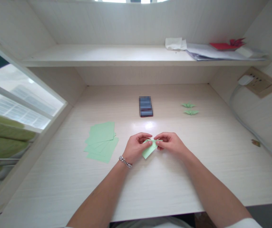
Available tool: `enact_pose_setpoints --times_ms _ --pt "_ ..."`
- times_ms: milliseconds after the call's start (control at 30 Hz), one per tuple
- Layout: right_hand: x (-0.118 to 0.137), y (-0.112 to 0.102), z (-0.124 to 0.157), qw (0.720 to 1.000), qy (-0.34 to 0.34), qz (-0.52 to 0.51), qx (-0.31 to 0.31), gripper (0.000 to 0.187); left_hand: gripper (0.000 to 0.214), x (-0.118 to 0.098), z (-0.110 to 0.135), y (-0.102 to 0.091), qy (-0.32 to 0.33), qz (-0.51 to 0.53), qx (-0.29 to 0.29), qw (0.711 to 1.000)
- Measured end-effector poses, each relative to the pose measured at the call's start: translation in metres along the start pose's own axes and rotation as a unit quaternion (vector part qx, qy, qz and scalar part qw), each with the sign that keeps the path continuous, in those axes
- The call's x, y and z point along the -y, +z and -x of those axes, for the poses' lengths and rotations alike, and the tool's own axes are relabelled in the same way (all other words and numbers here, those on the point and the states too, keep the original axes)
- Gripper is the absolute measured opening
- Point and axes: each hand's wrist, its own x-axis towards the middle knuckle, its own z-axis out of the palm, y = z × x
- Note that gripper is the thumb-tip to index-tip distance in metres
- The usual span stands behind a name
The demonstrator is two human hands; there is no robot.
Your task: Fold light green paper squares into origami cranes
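Between my hands is a small piece of folded green paper [148,152], its lower corner pointing toward me. My left hand [137,145] pinches its left side, the thumb lying on top. On the right side, my right hand [170,141] grips the upper edge between thumb and fingers. The fingertips of both hands almost meet at the paper's top, and they partly hide its folds. To the left of my left hand lies a loose, fanned stack of green paper sheets [101,134]. Two folded green paper cranes [191,112] rest on the desk at the right.
A phone [145,106] with a blurred screen lies beyond my hands on the white desk [169,193]. A shelf [102,52] above carries papers [204,52], tissue [175,43] and a red folded piece [237,42]. A cable [242,123] hangs from the right wall socket [261,83].
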Motion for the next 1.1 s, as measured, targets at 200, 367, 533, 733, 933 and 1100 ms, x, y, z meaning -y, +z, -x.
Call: enact_pose_setpoints --times_ms 200,367,533,733,933,1100 --pt "0.002 -0.001 0.0 1.0 0.005 -0.01 -0.005 0.026 0.033 0.0 0.0 -0.001 -0.003 -0.031 0.026 0.999" --pt "0.002 -0.001 0.0 1.0 -0.004 -0.003 0.009 0.026 0.037 -0.003 0.001 0.001 0.002 -0.085 0.031 0.996" --pt "-0.001 0.003 0.0 0.999 -0.017 0.041 -0.002 0.02 0.038 -0.007 0.002 0.002 0.022 -0.172 0.025 0.985" --pt "0.0 0.004 0.001 0.999 -0.009 0.051 0.0 0.019 0.051 -0.007 0.002 0.002 -0.013 -0.106 0.054 0.993" --pt "0.006 0.007 0.003 0.998 0.001 0.063 -0.022 0.021 0.044 -0.005 0.001 0.001 -0.003 -0.123 0.03 0.992" --pt "0.005 0.008 0.003 0.998 -0.002 0.057 -0.022 0.024 0.042 -0.004 0.001 0.002 -0.009 -0.086 0.036 0.996"
